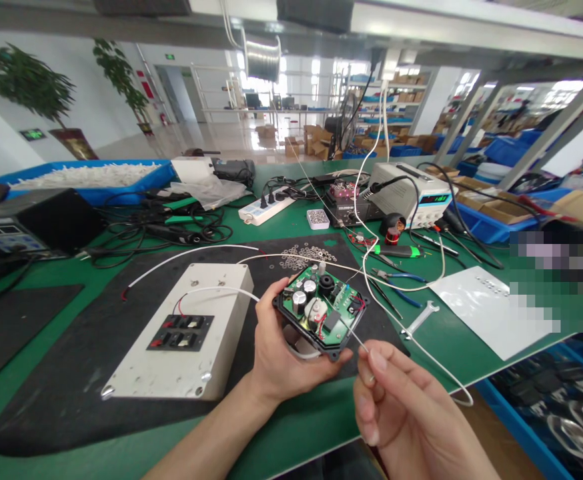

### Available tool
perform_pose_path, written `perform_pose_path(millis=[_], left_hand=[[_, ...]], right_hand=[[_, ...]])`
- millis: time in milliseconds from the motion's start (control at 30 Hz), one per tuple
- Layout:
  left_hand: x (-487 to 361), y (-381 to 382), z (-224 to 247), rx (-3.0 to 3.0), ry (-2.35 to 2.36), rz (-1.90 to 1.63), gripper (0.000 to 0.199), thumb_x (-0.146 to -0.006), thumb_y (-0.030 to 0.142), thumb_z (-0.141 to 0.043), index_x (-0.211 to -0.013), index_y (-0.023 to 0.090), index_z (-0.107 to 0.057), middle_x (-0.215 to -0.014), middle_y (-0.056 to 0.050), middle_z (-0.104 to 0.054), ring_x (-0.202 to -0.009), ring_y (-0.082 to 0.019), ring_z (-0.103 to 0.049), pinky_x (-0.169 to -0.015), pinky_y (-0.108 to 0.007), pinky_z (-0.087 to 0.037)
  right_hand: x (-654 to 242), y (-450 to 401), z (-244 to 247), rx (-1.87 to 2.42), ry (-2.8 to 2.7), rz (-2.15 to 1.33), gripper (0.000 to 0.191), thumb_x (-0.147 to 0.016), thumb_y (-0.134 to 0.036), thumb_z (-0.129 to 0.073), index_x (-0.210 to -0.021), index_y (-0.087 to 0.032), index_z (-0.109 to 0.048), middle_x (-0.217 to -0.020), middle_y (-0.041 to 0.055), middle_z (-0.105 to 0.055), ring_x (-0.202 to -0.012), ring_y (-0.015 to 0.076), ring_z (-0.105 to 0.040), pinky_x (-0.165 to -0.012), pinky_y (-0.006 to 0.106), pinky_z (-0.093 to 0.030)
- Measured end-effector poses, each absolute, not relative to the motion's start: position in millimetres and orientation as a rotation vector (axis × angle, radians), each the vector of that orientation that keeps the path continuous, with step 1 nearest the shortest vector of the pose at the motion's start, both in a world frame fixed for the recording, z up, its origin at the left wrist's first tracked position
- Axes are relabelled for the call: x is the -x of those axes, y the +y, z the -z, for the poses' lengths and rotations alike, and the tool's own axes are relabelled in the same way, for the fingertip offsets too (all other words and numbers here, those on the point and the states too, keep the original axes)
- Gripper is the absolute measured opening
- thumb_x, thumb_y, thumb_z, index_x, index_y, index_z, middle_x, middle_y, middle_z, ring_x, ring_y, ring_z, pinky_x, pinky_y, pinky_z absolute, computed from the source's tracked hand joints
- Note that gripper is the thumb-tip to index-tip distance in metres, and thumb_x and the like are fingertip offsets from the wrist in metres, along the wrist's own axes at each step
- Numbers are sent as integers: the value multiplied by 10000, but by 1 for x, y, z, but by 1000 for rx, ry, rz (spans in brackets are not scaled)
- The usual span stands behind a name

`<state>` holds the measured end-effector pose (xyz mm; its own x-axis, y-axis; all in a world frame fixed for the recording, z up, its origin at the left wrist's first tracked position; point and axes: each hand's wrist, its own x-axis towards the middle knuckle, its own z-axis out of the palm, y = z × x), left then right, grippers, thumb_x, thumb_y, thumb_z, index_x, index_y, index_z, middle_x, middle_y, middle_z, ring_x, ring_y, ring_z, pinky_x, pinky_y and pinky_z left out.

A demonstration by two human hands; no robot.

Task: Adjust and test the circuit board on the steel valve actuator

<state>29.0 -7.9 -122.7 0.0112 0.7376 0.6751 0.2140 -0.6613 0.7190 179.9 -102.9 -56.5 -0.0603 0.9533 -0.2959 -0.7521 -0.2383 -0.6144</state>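
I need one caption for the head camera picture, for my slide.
Left hand holds a black housing with green circuit board; right hand pinches a slender piece.

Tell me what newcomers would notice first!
Probably the green circuit board in an angular black housing, held near the middle by the left hand, with the right hand pinching a thin greyish rod or wire. Left of the board lies an off-white box; behind, at right, green digits glow on a boxy beige instrument.

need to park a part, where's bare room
Free: black mat left of the terminal box; green tabletop between the forearms. Crowded: behind the mat, with power strip and bench power supply; to the right, with pliers and open-end wrench.
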Motion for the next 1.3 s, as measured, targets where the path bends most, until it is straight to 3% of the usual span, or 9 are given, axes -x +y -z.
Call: perform_pose_path(millis=[233, 367, 533, 633, 700, 767, 1033, 1167, 1300], left_hand=[[-27, -10, 120, -1967, 1002, -1704, 1157, -675, 624, -946, -1559, 192, -337, -1451, -161, -484, -1253, -297, -624, -1100, -382, -555], [-29, -11, 117, -1954, 1018, -1698, 1103, -722, 657, -900, -1548, 187, -342, -1449, -165, -494, -1248, -296, -632, -1019, -353, -600], [-30, -10, 114, -1958, 1016, -1702, 1092, -729, 678, -886, -1539, 186, -345, -1422, -165, -522, -1227, -297, -645, -996, -365, -614], [-30, -10, 113, -1950, 1015, -1698, 1088, -725, 665, -891, -1540, 200, -340, -1423, -154, -530, -1232, -291, -648, -1005, -367, -610], [-31, -11, 112, -1942, 1020, -1704, 1089, -710, 660, -898, -1532, 209, -343, -1410, -144, -547, -1226, -290, -655, -1020, -378, -602], [-32, -12, 113, -1922, 1011, -1709, 1096, -693, 651, -908, -1525, 213, -345, -1393, -138, -567, -1215, -289, -663, -1027, -386, -597], [-32, -10, 114, -1832, 1017, -1685, 1097, -670, 616, -934, -1497, 187, -356, -1337, -161, -604, -1170, -302, -683, -1004, -419, -602], [-31, -15, 107, -1900, 1028, -1647, 1086, -670, 527, -957, -1502, 196, -342, -1362, -166, -599, -1203, -319, -671, -1029, -452, -600], [-14, -32, 84, -1936, 1113, -1408, 1043, -698, 342, -917, -1553, 241, -328, -1499, -148, -530, -1331, -324, -597, -1152, -497, -537]], right_hand=[[-178, -105, 73, 926, -542, -1316, 361, -894, -529, -764, -1045, -201, -767, -842, 68, -717, -727, 186, -707, -601, 273, -600], [-190, -106, 74, 1181, -800, -947, 339, -858, -491, -821, -1096, -261, -750, -991, 63, -762, -856, 176, -730, -760, 244, -612], [-197, -108, 75, 1267, -1144, -735, 252, -909, -479, -755, -1080, -295, -728, -1010, 54, -750, -855, 200, -750, -737, 275, -621], [-197, -107, 83, 1307, -1235, -651, 581, -827, -497, -831, -1341, -345, -605, -1353, 82, -661, -1181, 299, -691, -961, 425, -612], [-195, -103, 86, 1333, -1288, -642, 905, -740, -501, -900, -1513, -351, -456, -1560, 114, -517, -1388, 374, -557, -1125, 564, -513], [-192, -97, 86, 1346, -1309, -660, 1051, -704, -492, -926, -1583, -334, -373, -1635, 135, -433, -1456, 411, -488, -1180, 643, -440], [-176, -81, 78, 1326, -1218, -695, 1020, -717, -492, -901, -1576, -259, -404, -1534, 177, -543, -1378, 404, -568, -1144, 643, -478], [-172, -77, 78, 1354, -1211, -647, 1013, -699, -487, -903, -1548, -229, -414, -1522, 187, -542, -1347, 390, -580, -1124, 618, -490], [-170, -76, 77, 1389, -1193, -559, 922, -722, -513, -875, -1488, -214, -457, -1446, 176, -587, -1291, 375, -611, -1089, 583, -503]])
